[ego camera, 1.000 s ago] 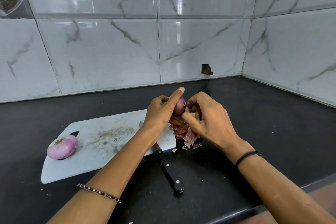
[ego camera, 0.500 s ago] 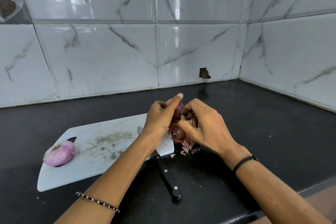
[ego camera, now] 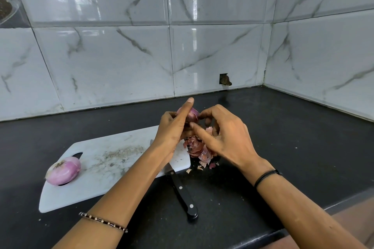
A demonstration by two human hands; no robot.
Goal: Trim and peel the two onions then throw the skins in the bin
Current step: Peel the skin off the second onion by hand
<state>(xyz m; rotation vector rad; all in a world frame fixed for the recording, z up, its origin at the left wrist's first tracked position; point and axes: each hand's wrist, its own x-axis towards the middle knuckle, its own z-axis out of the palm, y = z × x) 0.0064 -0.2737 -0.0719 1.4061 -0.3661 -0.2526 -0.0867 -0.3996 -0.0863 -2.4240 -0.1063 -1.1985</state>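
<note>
My left hand (ego camera: pixel 174 127) grips a small purple onion (ego camera: pixel 192 115) above the right end of the white cutting board (ego camera: pixel 113 170). My right hand (ego camera: pixel 224 137) touches the same onion, its fingers picking at the skin. A heap of reddish-brown onion skins (ego camera: pixel 195 147) lies on the black counter under my hands, partly hidden by them. A second onion (ego camera: pixel 63 171), peeled and pale purple, rests on the board's left end over the handle hole. No bin is in view.
A black-handled knife (ego camera: pixel 182 194) lies on the counter at the board's right end, its blade mostly hidden under my left arm. Small skin bits (ego camera: pixel 204 166) are scattered nearby. Marble-tiled walls meet in a corner at the back right. The counter's front edge (ego camera: pixel 303 226) runs at lower right.
My right hand has shifted on the onion and its fingers have spread out; the onion is turned a little in my left hand. The camera view has tilted slightly.
</note>
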